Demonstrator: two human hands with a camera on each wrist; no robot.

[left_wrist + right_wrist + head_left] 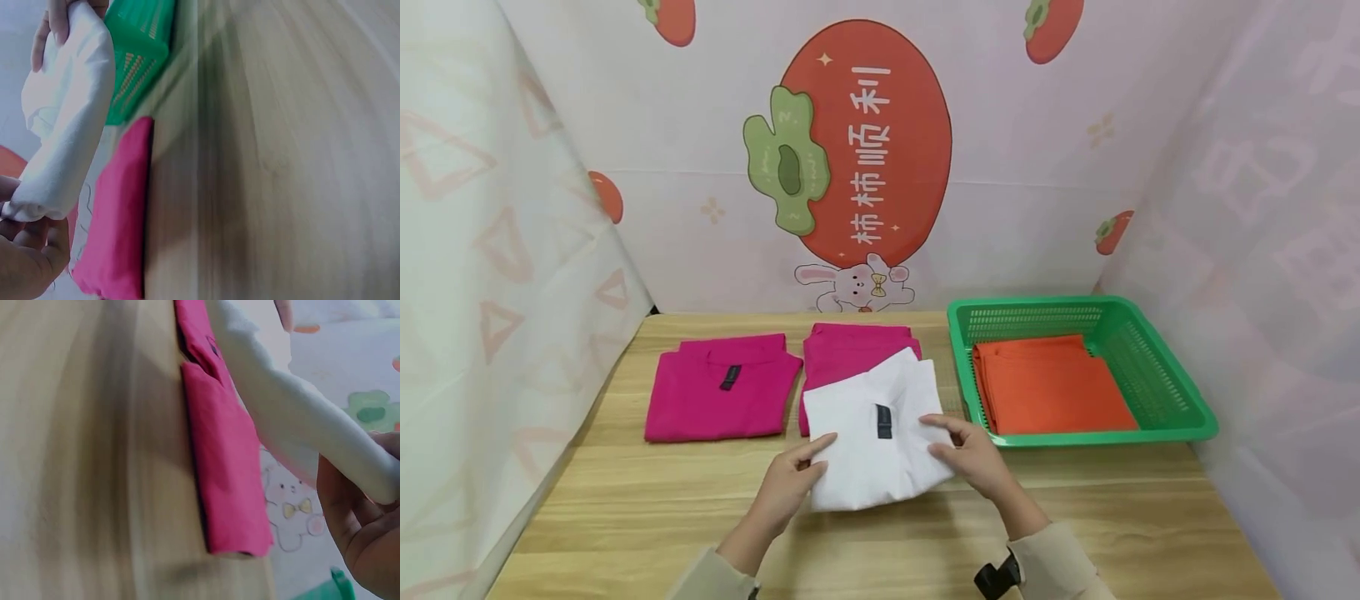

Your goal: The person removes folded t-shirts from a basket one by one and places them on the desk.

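A folded white T-shirt (857,450) with a dark neck label is held off the table in both hands. At its left edge my left hand (786,483) grips the cloth, thumb on top and fingers beneath in the left wrist view. The opposite edge is pinched by my right hand (973,458). Behind the white shirt, partly covered by it in the head view, lies a folded magenta shirt (850,358). Another folded magenta T-shirt (722,400), its dark label showing, lies to the left on the table.
A green plastic basket (1172,375) stands at the right of the wooden table (647,517), with folded orange cloth (1052,387) in its left part. Printed white curtains (1037,167) rise behind the table and on both sides.
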